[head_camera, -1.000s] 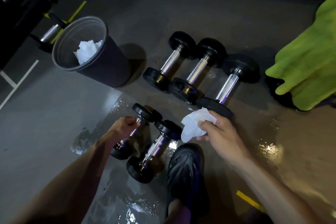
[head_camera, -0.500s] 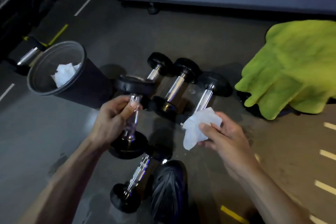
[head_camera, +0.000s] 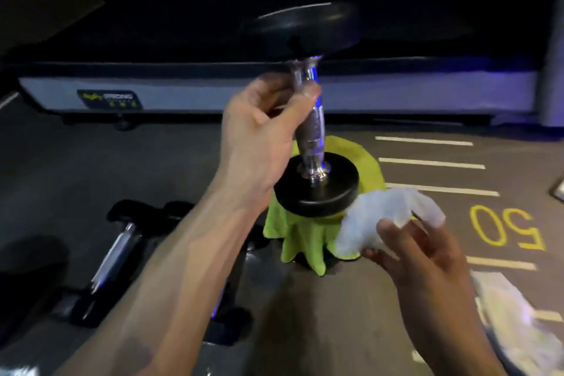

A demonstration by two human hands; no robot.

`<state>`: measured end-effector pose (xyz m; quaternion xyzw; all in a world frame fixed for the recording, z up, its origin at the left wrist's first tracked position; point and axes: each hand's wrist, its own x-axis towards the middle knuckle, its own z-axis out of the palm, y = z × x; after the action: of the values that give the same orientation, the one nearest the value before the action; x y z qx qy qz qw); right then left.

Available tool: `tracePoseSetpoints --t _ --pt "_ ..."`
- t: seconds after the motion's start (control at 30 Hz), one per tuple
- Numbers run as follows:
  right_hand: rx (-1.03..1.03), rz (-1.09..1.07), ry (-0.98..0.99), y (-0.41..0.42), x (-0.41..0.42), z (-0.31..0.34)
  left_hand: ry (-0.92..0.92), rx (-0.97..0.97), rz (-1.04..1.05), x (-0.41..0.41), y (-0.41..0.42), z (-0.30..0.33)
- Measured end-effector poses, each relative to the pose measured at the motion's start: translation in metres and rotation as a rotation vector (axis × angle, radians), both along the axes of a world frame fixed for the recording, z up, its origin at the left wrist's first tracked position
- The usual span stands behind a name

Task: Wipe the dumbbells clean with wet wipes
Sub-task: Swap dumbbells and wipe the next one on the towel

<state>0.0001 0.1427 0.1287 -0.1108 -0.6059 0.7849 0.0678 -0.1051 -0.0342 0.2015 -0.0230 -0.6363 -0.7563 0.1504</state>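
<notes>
Since half a second ago, the left hand (head_camera: 259, 134) has lifted its dumbbell (head_camera: 308, 119) much higher, so it now stands nearly upright at the centre of the frame, and the bin has gone out of view. Fingers and thumb of that hand curl round the upper part of the chrome handle; one black head is at the top, blurred, the other below. At lower right, the right hand (head_camera: 427, 262) pinches a crumpled white wet wipe (head_camera: 381, 220) with its fingertips, the other fingers loosely spread; the wipe is just beside the lower head, and contact cannot be told. A green cloth (head_camera: 293, 238) hangs behind the lower head. More dumbbells (head_camera: 113, 256) lie on the floor (head_camera: 335, 314) at lower left. White lines and a yellow "50" (head_camera: 506, 229) mark the floor at right.
</notes>
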Motion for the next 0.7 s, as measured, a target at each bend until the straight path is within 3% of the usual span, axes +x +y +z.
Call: tracePoseSetpoints --t 0.23,0.4,0.5,0.7 --pt "0.321 -0.11 0.037 0.031 -0.014 -0.011 -0.063 -0.13 -0.005 -0.017 0.031 -0.021" --pt "0.376 -0.173 0.12 0.041 -0.039 0.005 -0.107 -0.173 0.011 -0.027 0.027 -0.017" --pt "0.414 -0.175 0.211 0.036 -0.069 0.018 -0.102 -0.177 0.019 -0.026 0.026 -0.016" --pt "0.734 -0.042 0.265 0.013 -0.103 0.017 -0.05 -0.279 0.014 -0.029 0.022 -0.015"
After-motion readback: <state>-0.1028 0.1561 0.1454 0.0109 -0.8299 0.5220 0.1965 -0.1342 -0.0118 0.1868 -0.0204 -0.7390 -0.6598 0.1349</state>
